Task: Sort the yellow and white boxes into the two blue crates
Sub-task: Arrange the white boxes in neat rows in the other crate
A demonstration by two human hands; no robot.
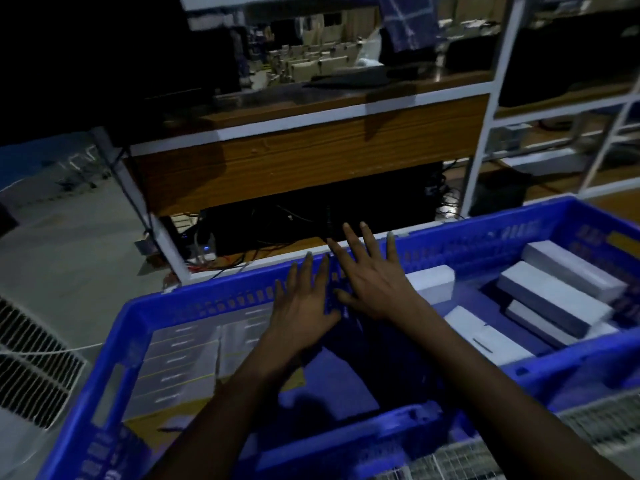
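Both hands flat and empty over the join between the two crates.
Left hand [301, 306] and right hand [374, 285]: palms down, fingers straight and spread, gripping nothing. They sit side by side near the far walls, where the left blue perforated plastic crate [114, 341] meets the right blue perforated plastic crate [485, 237]. Left crate: flat boxes packed in neat rows [183, 358] along its left side, with yellow showing at their near edge. The frame is dim and smeared, so their tops are probably pale yellow, not certain. Right crate: white rectangular boxes [554, 296] lying loose on its right side, some overlapping. Behind the crates: brown wooden shelf on a white frame [311, 161].
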